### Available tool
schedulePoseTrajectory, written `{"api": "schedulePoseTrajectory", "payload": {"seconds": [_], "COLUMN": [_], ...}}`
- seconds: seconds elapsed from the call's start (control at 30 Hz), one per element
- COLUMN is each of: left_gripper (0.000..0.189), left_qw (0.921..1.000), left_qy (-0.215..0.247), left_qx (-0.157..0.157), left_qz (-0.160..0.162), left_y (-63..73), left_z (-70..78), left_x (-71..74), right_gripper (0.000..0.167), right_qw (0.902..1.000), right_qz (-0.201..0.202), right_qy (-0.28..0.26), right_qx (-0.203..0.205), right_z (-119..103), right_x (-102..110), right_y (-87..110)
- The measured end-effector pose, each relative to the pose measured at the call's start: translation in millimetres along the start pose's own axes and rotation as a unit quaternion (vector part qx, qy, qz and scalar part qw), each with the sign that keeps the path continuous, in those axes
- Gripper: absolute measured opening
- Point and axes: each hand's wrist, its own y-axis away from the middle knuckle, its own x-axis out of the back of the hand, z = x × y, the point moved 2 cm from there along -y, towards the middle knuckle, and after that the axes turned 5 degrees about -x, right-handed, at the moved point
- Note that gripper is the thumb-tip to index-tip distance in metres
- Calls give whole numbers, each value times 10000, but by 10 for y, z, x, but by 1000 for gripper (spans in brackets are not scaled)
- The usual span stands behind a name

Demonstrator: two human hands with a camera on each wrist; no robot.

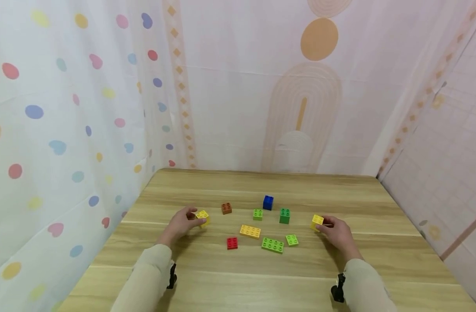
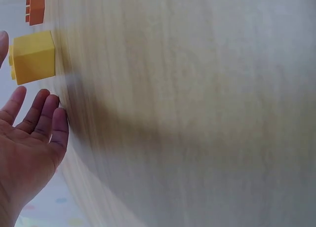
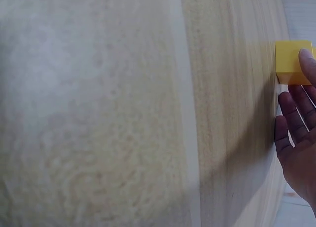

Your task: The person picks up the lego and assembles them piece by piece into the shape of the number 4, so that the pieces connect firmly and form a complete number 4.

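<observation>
My left hand is beside a yellow toy brick standing on the table's left part. In the left wrist view, a gap shows between this yellow brick and the fingers of the left hand; the thumb is mostly cut off. Farther right, my right hand pinches a second yellow brick. The right wrist view shows the thumb across the face of that yellow brick, with the right hand's other fingers partly cut off by the frame edge.
Between the hands lie a brown brick, a blue brick, a dark green brick, light green bricks, a long yellow-orange brick and a red brick. Patterned curtains hang behind the wooden table.
</observation>
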Motion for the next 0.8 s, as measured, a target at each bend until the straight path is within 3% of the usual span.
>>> {"api": "schedulePoseTrajectory", "payload": {"seconds": [0.23, 0.5, 0.8], "left_gripper": [56, 37, 38], "left_qw": [9998, 9995, 9990], "left_qy": [16, -243, -249], "left_qx": [107, -101, -205], "left_qz": [153, 186, 299], "left_y": [-22, -60, -102], "left_z": [-70, -14, -14], "left_x": [-27, -42, -52], "right_gripper": [49, 50, 46], "right_qw": [10000, 9999, 9999], "right_qz": [-80, -99, -113], "right_qy": [-21, -11, 14], "right_qx": [-26, -24, -1], "right_z": [39, -6, -45], "right_x": [-48, -43, -73], "right_y": [-28, -17, -8]}}
